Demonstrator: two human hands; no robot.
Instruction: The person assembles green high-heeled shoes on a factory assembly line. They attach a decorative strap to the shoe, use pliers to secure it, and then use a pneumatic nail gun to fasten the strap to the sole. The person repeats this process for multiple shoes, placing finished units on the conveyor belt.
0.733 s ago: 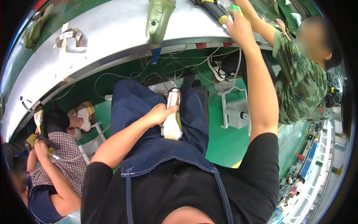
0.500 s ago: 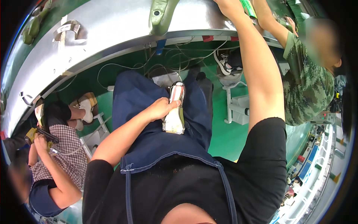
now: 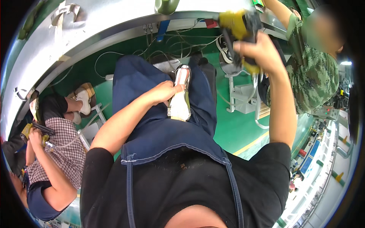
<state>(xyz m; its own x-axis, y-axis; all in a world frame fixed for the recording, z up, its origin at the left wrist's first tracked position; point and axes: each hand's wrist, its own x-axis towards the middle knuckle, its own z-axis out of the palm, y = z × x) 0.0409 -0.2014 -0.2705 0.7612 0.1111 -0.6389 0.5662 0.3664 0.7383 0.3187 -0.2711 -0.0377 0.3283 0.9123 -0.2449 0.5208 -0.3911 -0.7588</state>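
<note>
Nearest, a pale-faced shoe form [image 3: 179, 106] lies lengthwise over the lap of the dark blue apron [image 3: 152, 138], between the thighs; the left hand [image 3: 165, 92] grips it from its left side, thumb across the pale face. Farther out and to the right, well apart from the form, the right hand [image 3: 263, 53] grasps a blurred yellow-and-black tool [image 3: 245, 32], raised before the bench [image 3: 110, 21], where a green form [image 3: 166, 5] sits at the edge
</note>
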